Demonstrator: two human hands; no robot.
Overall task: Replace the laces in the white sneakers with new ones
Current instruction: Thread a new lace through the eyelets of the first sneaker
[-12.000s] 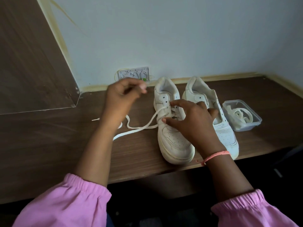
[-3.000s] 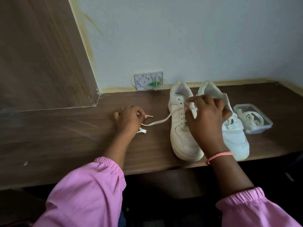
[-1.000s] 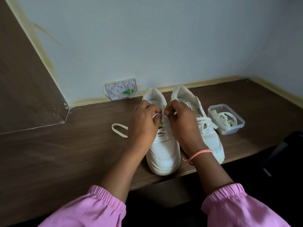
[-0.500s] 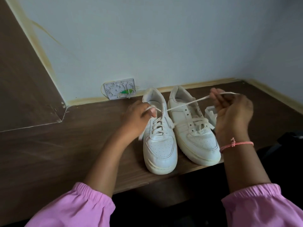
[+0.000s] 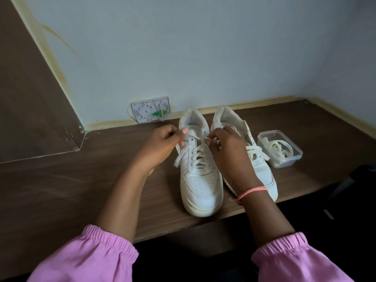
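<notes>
Two white sneakers stand side by side on the brown wooden desk (image 5: 61, 190), toes toward me. The left sneaker (image 5: 200, 180) carries a white lace (image 5: 196, 153) threaded up its eyelets. My left hand (image 5: 160, 147) pinches one lace end at the sneaker's upper left, and a loose length hangs down beside it. My right hand (image 5: 225, 151) pinches the other lace end over the top eyelets. The right sneaker (image 5: 260, 165) is laced and partly hidden behind my right hand.
A clear plastic box (image 5: 279, 148) holding coiled white laces sits right of the sneakers. A white wall plate (image 5: 151, 111) with a green spot sits at the wall's base. The desk's front edge runs just under the sneaker toes.
My right hand, which was pulling a lace end out to the right half a second ago, has come back over the left sneaker's top eyelets. My left hand stays at the sneaker's upper left.
</notes>
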